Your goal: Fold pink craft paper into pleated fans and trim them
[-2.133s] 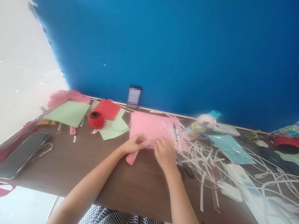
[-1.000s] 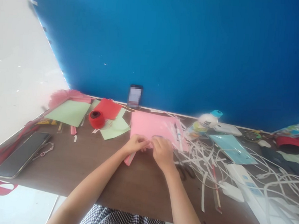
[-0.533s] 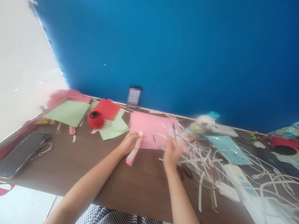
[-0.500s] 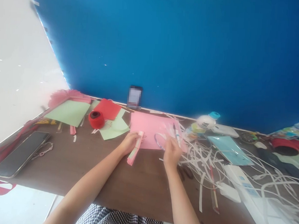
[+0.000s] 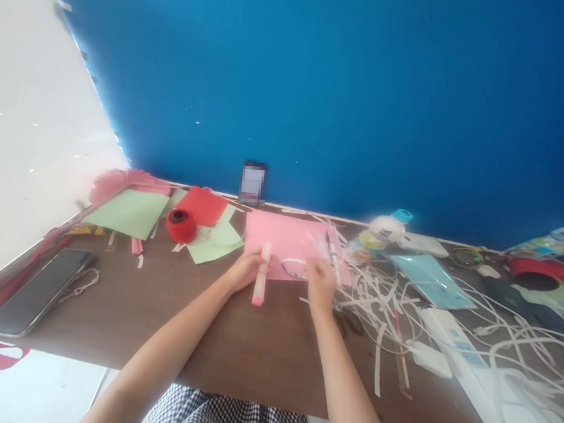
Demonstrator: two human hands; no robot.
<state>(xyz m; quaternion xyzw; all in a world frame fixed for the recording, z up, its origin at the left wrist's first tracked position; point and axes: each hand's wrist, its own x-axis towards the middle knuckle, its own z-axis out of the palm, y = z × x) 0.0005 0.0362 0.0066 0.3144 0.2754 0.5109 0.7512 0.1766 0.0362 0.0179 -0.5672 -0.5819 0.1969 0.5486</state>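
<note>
Between the fingers of my left hand (image 5: 246,270) is a narrow bundle of folded pink and pale paper (image 5: 260,284), its lower end hanging over the brown table. My right hand (image 5: 321,280) is pinched on a thin whitish band with dark marks (image 5: 294,264), which curves out in a loop to its left. Both hands are at the near edge of a pink paper sheet (image 5: 290,231) lying flat. A white marker pen (image 5: 332,252) rests on the sheet just beyond my right hand.
To the left lie a red ribbon roll (image 5: 181,226), green sheets (image 5: 130,211) and a large phone (image 5: 39,291). On the right are tangled white strips and cables (image 5: 387,290), a bottle (image 5: 379,234), a teal packet (image 5: 431,281) and a power strip (image 5: 464,363). A screened device (image 5: 253,182) leans on the blue wall.
The paper bundle has turned more upright in my left hand. My right hand has shifted slightly left, and the band's loop has moved left and flattened.
</note>
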